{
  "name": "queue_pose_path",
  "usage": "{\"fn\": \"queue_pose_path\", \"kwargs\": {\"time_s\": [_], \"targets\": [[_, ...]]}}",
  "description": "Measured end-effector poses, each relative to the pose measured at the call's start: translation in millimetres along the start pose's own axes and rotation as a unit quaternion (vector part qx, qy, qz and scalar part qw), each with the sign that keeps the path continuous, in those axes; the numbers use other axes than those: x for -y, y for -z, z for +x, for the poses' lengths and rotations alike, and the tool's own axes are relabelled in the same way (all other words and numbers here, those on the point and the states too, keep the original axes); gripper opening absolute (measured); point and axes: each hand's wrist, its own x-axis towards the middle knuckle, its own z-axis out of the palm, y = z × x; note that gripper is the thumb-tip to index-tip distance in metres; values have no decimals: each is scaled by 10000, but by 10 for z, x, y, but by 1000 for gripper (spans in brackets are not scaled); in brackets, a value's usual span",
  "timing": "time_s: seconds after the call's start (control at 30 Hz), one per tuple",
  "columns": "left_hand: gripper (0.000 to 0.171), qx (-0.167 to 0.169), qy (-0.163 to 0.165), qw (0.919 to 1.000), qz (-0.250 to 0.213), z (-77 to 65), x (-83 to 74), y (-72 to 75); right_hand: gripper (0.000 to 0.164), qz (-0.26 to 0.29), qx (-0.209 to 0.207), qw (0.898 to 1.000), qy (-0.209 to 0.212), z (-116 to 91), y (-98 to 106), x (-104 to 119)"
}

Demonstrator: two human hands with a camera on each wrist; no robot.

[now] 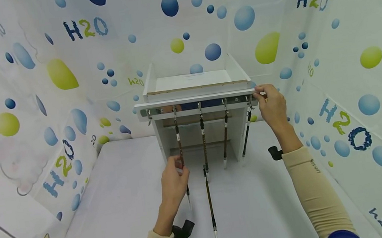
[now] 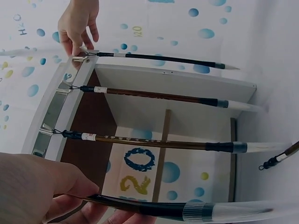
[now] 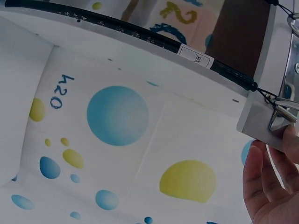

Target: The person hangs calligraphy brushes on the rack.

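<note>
A white wooden rack (image 1: 193,111) carries a metal hook rail along its front board. Writing brushes hang there by loops. My left hand (image 1: 174,181) pinches the leftmost hanging brush (image 1: 178,136) along its handle; its clear-sleeved tip (image 2: 238,212) points away from the hand in the left wrist view. At the rail's right end, my right hand (image 1: 273,105) grips the board edge, thumb in front by the last hook (image 3: 282,114) and fingers behind. From that hook hangs a dark brush (image 3: 131,30) with a white label. Two brown brushes, one the middle brush (image 1: 204,141), hang between.
Another brush (image 1: 210,205) lies on the white table (image 1: 126,208) in front of the rack. At the rail's far left, a hook (image 1: 149,118) has no brush on it. An open tray (image 1: 193,80) tops the rack. Patterned sheets (image 1: 172,29) enclose the table.
</note>
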Motion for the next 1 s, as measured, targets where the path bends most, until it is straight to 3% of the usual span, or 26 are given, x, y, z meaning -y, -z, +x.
{"fn": "queue_pose_path", "kwargs": {"time_s": [0.33,1.0], "targets": [[39,26,95,9999,114,58,-6,13,23,7,73,10000,-39,-4,6,7],[36,-158,-123,9997,144,35,-31,66,23,43,62,10000,-15,2,2,-1]]}}
